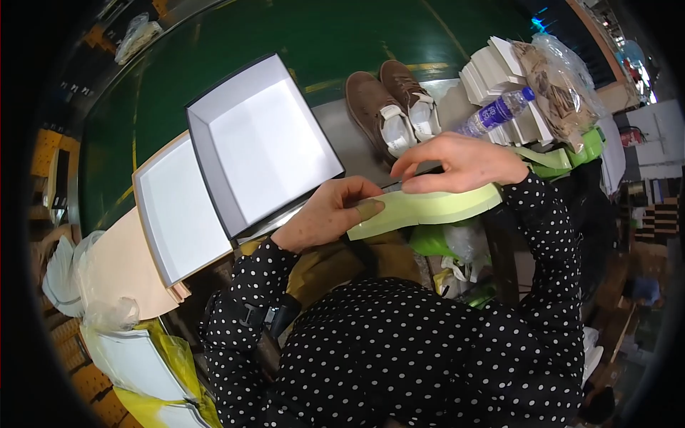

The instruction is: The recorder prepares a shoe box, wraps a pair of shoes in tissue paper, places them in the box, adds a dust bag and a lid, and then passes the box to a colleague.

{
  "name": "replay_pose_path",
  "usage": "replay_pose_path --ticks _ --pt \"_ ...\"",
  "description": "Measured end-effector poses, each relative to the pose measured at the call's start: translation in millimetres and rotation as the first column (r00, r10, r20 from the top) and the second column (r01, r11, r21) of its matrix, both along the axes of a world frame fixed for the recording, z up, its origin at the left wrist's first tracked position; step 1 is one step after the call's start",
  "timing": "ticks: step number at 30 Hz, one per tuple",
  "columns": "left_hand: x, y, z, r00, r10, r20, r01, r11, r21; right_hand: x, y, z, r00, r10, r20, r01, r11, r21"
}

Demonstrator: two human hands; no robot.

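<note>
A pale yellow-green strip of paper-like material stretches in front of me, with a lighter border along its lower edge. My left hand pinches its left end between thumb and fingers; the thumb wears an olive cover. Just above the strip is my right hand, fingers bent, a gap showing between thumb and index finger. Its lower side overlaps the strip's upper edge. Beyond the hands stand two brown lace-up shoes with white inside. An open box, white inside and dark-edged, lies left of them.
Beneath the box sits a second white tray-like piece, on peach-coloured sheets. To the right are a water bottle, stacked white pieces and crumpled brown paper in clear plastic. Yellow bags with white sheets lie lower left.
</note>
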State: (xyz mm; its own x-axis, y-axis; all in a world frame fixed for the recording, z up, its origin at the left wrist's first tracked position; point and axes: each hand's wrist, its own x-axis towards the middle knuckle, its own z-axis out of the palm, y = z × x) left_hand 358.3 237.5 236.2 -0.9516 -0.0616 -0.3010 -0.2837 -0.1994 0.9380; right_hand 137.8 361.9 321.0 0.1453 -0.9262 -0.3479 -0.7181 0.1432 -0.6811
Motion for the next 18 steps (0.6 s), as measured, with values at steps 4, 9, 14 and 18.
replay_pose_path --ticks 4,9,14,18 --pt "14.9 -4.8 11.8 0.996 0.083 0.043 -0.077 0.988 -0.134 12.6 -15.6 -5.0 0.998 0.061 0.021 -0.063 0.984 0.167" --pt "29.2 -11.4 8.2 0.983 0.139 0.119 -0.117 0.978 -0.174 8.1 -28.7 -17.1 0.993 0.112 0.034 -0.116 0.973 0.200" --pt "26.3 -7.5 1.5 0.975 0.215 -0.064 -0.223 0.894 -0.388 27.3 -36.3 -13.3 0.950 0.185 -0.252 -0.180 0.983 0.044" --pt "33.6 -4.7 -19.3 0.900 0.210 -0.381 -0.412 0.692 -0.592 35.5 -43.7 -12.1 0.985 0.160 -0.071 -0.154 0.984 0.089"
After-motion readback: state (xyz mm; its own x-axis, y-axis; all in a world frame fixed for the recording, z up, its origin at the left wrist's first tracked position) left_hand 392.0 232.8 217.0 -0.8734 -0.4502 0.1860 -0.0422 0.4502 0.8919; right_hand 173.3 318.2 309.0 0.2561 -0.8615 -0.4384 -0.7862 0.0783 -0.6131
